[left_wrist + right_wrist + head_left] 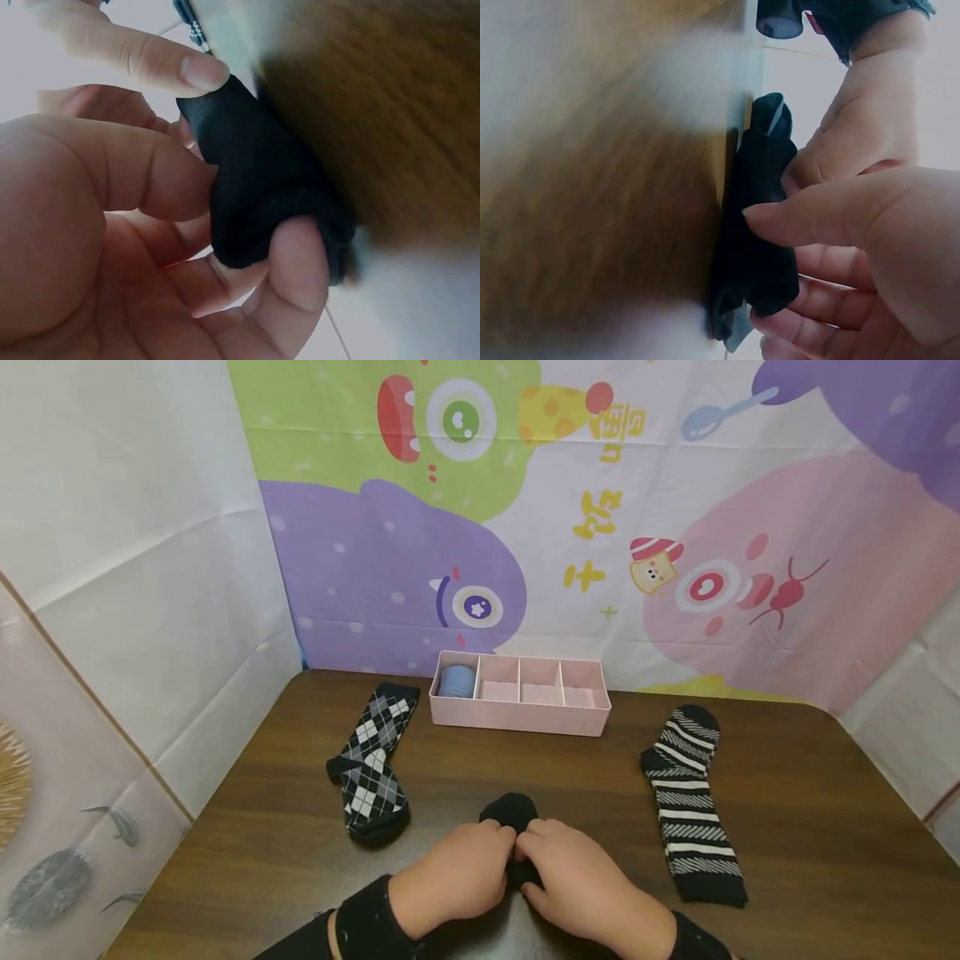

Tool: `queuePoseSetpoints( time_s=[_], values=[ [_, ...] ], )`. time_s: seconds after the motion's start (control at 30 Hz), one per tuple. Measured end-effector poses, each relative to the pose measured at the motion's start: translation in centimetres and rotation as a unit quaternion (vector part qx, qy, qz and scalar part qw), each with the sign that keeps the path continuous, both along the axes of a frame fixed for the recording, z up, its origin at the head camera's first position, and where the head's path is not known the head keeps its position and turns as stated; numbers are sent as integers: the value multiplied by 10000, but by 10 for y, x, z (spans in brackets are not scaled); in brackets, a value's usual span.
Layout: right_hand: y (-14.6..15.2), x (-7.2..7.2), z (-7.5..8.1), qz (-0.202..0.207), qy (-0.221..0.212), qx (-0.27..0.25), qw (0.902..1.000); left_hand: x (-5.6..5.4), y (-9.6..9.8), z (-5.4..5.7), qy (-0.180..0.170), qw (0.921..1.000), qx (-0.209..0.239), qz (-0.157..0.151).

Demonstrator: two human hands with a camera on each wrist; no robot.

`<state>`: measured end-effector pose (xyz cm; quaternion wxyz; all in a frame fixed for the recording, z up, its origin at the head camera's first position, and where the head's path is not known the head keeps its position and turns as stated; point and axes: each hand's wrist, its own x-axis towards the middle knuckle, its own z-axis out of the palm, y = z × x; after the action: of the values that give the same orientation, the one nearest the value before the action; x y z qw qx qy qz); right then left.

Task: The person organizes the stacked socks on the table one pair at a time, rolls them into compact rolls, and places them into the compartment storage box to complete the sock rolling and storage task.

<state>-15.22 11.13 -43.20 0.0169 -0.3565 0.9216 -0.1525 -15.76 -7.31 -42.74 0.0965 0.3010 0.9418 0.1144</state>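
Observation:
A plain black sock (510,810), folded or rolled into a short bundle, lies on the table between both hands. My left hand (461,870) grips its left side; in the left wrist view a fingertip (296,251) tucks into a fold of the black cloth. From the right, my right hand (577,877) pinches the same bundle, its thumb (772,221) pressing on the cloth in the right wrist view. The hands hide the bundle's middle in the head view. An argyle sock (375,764) lies left of the hands, and a striped sock (693,802) to their right.
Behind the hands, a pink divided box (517,717) stands near the back edge of the brown wooden table (555,768). Its leftmost compartment contains a blue rolled item (456,682). A cartoon-printed cloth (570,543) hangs behind the table.

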Motion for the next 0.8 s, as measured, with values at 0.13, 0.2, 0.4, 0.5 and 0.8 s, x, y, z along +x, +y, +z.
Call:
queuePoseSetpoints(
  time_s=[0.13, 0.2, 0.4, 0.5, 0.8],
  values=[
    [0, 0, 0, 95, 46, 30, 9999, -3, -1, 0, 51, 9999, 100, -69],
    [0, 0, 0, 113, -14, 38, 9999, -4, -2, 0, 27, 9998, 205, -49],
    [0, 0, -2, 55, -295, 63, 9995, -3, -3, 1, 206, 9995, 228, 0],
    [0, -1, -3, 14, -443, 55, 9990, 0, -3, 3, 407, 9992, 59, -6],
    [2, -3, -7, -55, -641, -24, 9979, 14, 0, 15, 488, 9982, -360, -32]
  ],
)
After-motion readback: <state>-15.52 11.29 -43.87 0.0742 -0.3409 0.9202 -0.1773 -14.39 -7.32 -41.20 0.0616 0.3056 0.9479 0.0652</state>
